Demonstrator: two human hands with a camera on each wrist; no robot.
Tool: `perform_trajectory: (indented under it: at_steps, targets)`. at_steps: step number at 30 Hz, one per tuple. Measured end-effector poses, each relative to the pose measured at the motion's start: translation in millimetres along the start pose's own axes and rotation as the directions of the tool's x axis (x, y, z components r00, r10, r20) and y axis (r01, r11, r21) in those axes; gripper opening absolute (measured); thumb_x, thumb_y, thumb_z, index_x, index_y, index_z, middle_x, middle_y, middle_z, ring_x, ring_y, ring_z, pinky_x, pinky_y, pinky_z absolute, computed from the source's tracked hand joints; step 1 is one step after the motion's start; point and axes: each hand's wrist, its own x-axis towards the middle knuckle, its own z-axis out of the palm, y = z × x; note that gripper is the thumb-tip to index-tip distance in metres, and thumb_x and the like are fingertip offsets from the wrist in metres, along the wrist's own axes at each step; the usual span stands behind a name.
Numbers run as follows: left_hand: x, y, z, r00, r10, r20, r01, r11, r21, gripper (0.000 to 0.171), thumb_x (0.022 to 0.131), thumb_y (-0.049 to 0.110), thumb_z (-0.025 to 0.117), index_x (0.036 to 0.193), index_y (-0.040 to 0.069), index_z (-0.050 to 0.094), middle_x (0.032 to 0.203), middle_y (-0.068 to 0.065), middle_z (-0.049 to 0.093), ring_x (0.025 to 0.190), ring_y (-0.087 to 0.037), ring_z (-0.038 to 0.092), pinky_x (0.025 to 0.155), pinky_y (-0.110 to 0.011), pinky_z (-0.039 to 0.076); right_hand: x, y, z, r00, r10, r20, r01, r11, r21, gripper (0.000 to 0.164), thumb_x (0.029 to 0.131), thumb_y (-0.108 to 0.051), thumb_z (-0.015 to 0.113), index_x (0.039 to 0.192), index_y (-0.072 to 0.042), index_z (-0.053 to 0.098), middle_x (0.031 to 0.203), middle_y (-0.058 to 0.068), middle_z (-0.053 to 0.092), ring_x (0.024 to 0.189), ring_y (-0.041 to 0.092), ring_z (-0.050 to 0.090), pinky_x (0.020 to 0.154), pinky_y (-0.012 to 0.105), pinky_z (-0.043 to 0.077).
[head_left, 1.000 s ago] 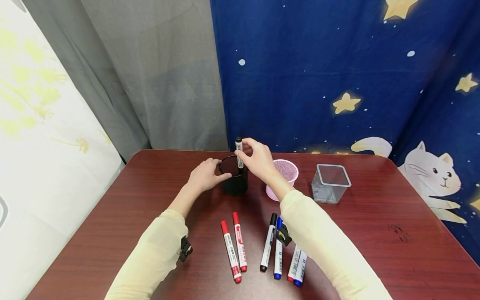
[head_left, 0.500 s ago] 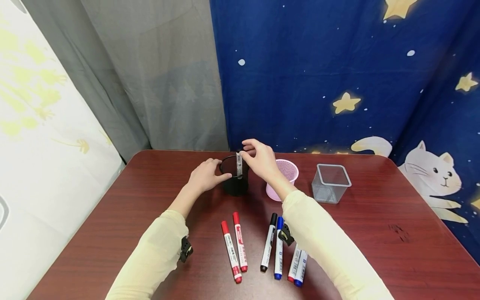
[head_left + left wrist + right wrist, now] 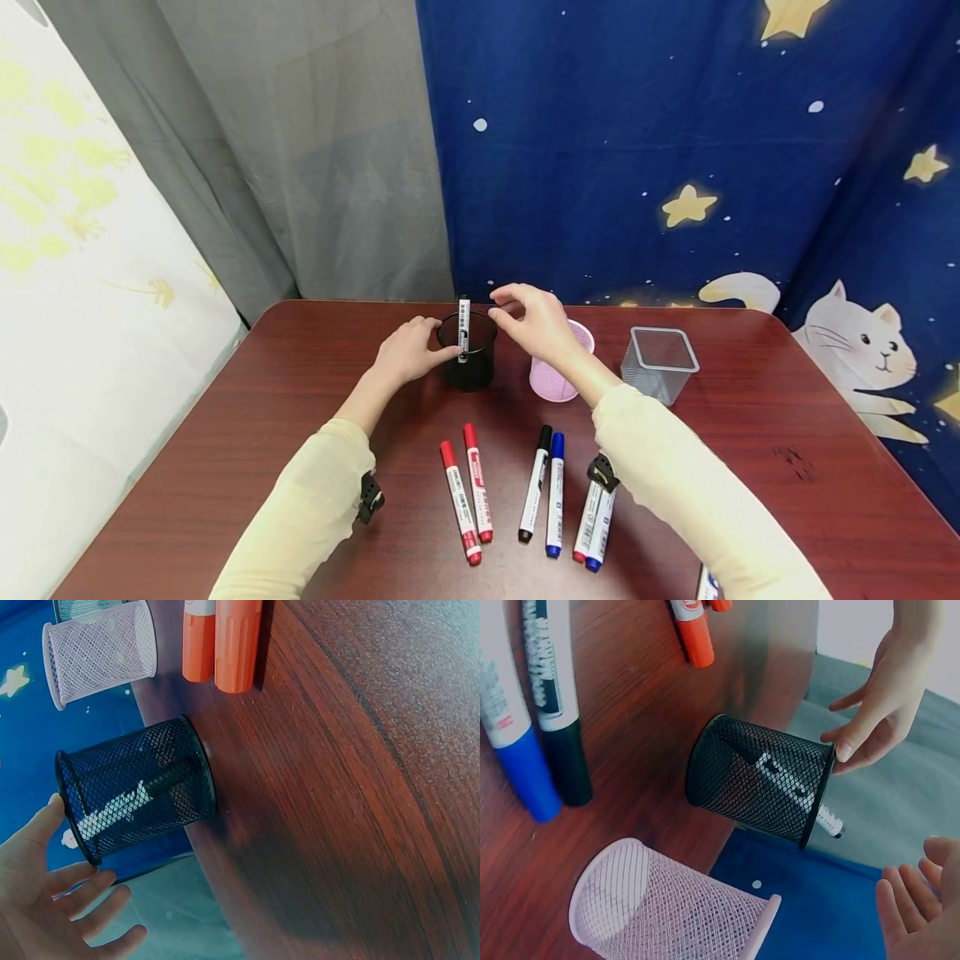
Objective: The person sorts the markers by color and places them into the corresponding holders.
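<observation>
A black mesh pen cup (image 3: 471, 377) stands near the table's back edge. A black-capped whiteboard marker (image 3: 463, 323) leans inside it, its end rising above the rim. My left hand (image 3: 408, 348) holds the cup's rim on the left side, thumb in front and index finger behind; its other fingers fan out below the rim in the left wrist view. To the right of the cup, my right hand (image 3: 536, 323) hovers with loosely bent fingers and nothing in them. In the right wrist view, a gap separates the right hand (image 3: 922, 904) from the marker (image 3: 829, 820).
A pink mesh cup (image 3: 551, 382) sits partly behind the right wrist, and a grey square mesh holder (image 3: 654, 382) farther right. In front lie two red markers (image 3: 460, 504), a black marker (image 3: 533, 492), a blue marker (image 3: 555, 500) and several others near the right sleeve (image 3: 697, 492).
The right hand lowered the black-capped marker into the black cup, let go and drew back to the right. The marker now leans toward the front left. The left hand stayed put.
</observation>
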Motion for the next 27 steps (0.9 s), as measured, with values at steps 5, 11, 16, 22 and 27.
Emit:
perform_trajectory:
  at_steps: [5,11,16,22,27]
  targets:
    - [0.4,1.0,-0.2,1.0,0.004,0.001,-0.004,1.0,0.004,0.061,0.078,0.046,0.061,0.119,0.002,0.051,0.109,-0.014,0.052,0.101,-0.027,0.049,0.079,-0.042,0.041,-13,-3,-7,0.98,-0.183,0.078,0.188,0.98,-0.069,0.018,0.08,-0.014,0.064,0.097,-0.007,0.064,0.085,0.003,0.062,0.072,0.01,0.057,0.064,0.025,0.045]
    - [0.5,1.1,-0.3,1.0,0.007,-0.002,-0.007,1.0,0.012,0.06,0.078,0.046,0.061,0.119,0.002,0.052,0.11,-0.013,0.052,0.101,-0.027,0.049,0.079,-0.042,0.041,-35,-6,-10,0.919,-0.352,0.176,0.374,0.921,-0.11,0.018,0.079,-0.014,0.065,0.096,-0.009,0.063,0.086,-0.001,0.06,0.074,0.008,0.054,0.065,0.023,0.043]
    - [-0.2,0.8,0.1,1.0,0.01,0.0,-0.01,1.0,0.013,0.061,0.078,0.046,0.061,0.119,0.003,0.052,0.11,-0.013,0.052,0.101,-0.026,0.049,0.079,-0.042,0.041,-54,-7,-10,0.852,-0.456,0.255,0.5,0.854,-0.142,0.018,0.079,-0.014,0.065,0.096,-0.012,0.064,0.09,-0.005,0.061,0.083,0.005,0.055,0.071,0.025,0.045]
    - [-0.3,-0.4,0.3,1.0,0.005,0.002,-0.005,1.0,0.013,0.061,0.078,0.047,0.06,0.119,0.003,0.051,0.11,-0.013,0.052,0.102,-0.026,0.049,0.08,-0.042,0.041,-76,-4,-12,0.725,-0.578,0.376,0.663,0.733,-0.151,0.021,0.074,-0.01,0.067,0.095,-0.012,0.062,0.089,-0.004,0.059,0.083,0.009,0.056,0.07,0.025,0.045]
    - [-0.4,-0.8,0.0,1.0,0.009,0.001,-0.009,1.0,0.012,0.06,0.078,0.046,0.06,0.119,0.003,0.052,0.11,-0.013,0.052,0.102,-0.026,0.049,0.08,-0.042,0.041,-95,-2,-13,0.651,-0.591,0.477,0.734,0.651,-0.196,0.022,0.073,-0.011,0.066,0.094,-0.013,0.063,0.089,-0.005,0.058,0.081,0.009,0.055,0.066,0.024,0.045]
